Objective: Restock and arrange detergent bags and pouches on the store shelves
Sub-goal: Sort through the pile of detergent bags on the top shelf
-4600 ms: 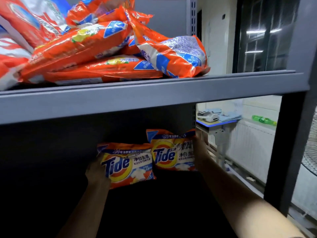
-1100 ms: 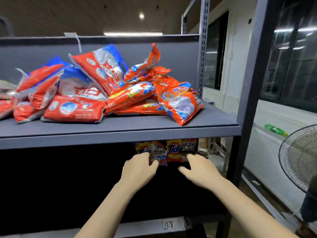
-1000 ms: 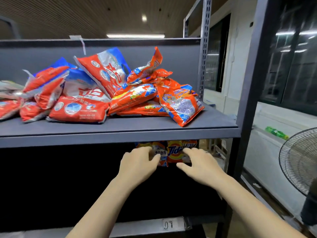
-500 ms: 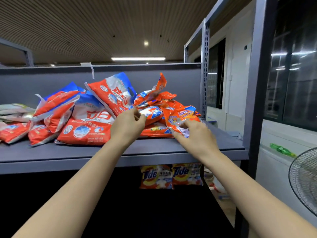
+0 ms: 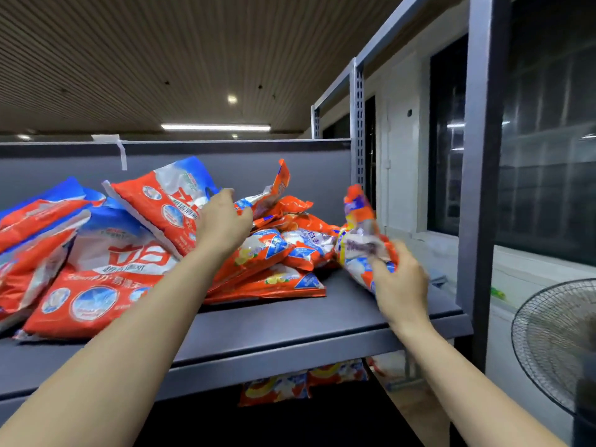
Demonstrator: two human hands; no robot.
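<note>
- head view, nearest first: at about 6 o'clock, under the shelf edge, two tide pouches (image 5: 303,383) stand side by side on the lower shelf; that bit looks done, though most of that level is dark and cannot be read.
- right hand (image 5: 400,285) at about 4 o'clock grasps an orange pouch (image 5: 361,240) by its lower end and holds it upright, tilted, above the bare right end of the upper shelf (image 5: 290,321), apart from the heap.
- left hand (image 5: 222,221) reaches in near the centre; its fingers curl onto the crumpled top pouch (image 5: 271,191), but whether they truly pinch it i cannot tell.
- farther in, from 9 to 12 o'clock, the pile of detergent bags (image 5: 277,253) lies crossed and overlapping, with big red-and-blue bags (image 5: 106,253) leaning on one another at the left.
- judgement: the task is early to middling; one pouch is being separated out, and nearly all of the upper shelf stock is left to straighten into rows.
</note>
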